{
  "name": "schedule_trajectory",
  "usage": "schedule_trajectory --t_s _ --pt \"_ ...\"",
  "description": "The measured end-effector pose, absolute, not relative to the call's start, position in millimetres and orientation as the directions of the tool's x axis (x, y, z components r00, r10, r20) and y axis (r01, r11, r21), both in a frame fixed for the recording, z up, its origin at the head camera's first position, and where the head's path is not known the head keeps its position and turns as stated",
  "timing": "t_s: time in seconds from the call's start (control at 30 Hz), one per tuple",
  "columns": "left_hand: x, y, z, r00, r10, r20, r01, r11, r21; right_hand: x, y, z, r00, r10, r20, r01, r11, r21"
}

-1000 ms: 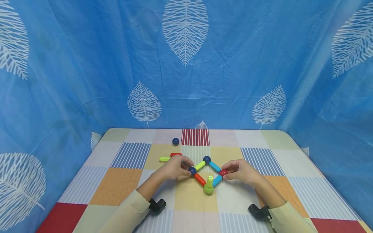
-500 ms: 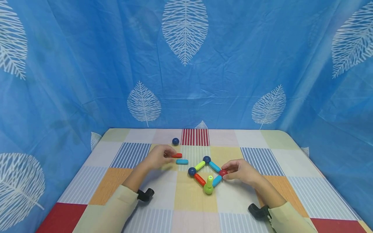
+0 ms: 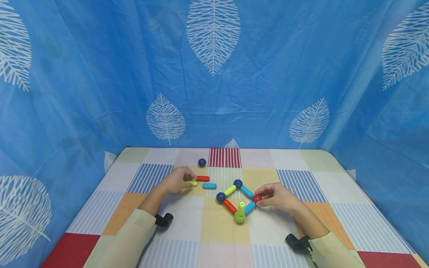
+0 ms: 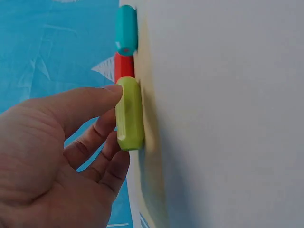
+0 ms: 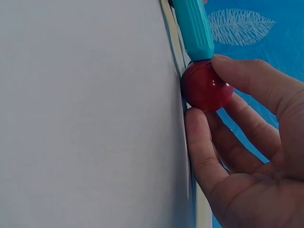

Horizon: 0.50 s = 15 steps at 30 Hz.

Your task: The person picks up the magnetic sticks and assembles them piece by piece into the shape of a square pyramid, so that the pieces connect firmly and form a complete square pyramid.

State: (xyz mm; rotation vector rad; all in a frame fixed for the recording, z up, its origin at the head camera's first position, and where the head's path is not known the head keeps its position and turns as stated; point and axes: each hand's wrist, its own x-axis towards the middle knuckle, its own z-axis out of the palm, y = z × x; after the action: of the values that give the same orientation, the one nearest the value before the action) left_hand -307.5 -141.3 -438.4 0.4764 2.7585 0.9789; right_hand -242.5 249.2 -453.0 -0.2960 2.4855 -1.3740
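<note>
My left hand (image 3: 177, 180) pinches a yellow-green rod (image 4: 129, 114) between thumb and fingers, low over the cloth. Just past that rod lie a loose red rod (image 3: 203, 178) and a loose blue rod (image 3: 209, 185). My right hand (image 3: 279, 197) holds a red ball (image 5: 205, 86) at the right corner of a four-sided frame of rods and balls. Blue balls form its left corner (image 3: 221, 197) and far corner (image 3: 238, 183). On the near corner, a green ball (image 3: 239, 217), stands an upright yellow-green rod (image 3: 242, 207). Two blue rods, a red rod (image 3: 229, 207) and a yellow-green rod (image 3: 230, 191) make the sides.
A single blue ball (image 3: 202, 162) sits near the table's far edge. The table wears a patchwork cloth (image 3: 228, 234). Behind it and at both sides hangs a blue curtain (image 3: 214, 96) with white leaf prints.
My left hand has left the frame's left blue ball, moved left to the loose rods, and taken hold of the yellow-green one. The right hand stays on the red ball.
</note>
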Motion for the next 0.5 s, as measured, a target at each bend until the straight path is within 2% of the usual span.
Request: schedule_trajectory --t_s 0.5 --pt "-309.0 -143.4 -443.2 -0.929 0.363 -0.072 0.241 0.741 0.627 -242.8 250.3 -454.2 -0.934 -0.326 -0.145 -0.046 0.512 -0.858"
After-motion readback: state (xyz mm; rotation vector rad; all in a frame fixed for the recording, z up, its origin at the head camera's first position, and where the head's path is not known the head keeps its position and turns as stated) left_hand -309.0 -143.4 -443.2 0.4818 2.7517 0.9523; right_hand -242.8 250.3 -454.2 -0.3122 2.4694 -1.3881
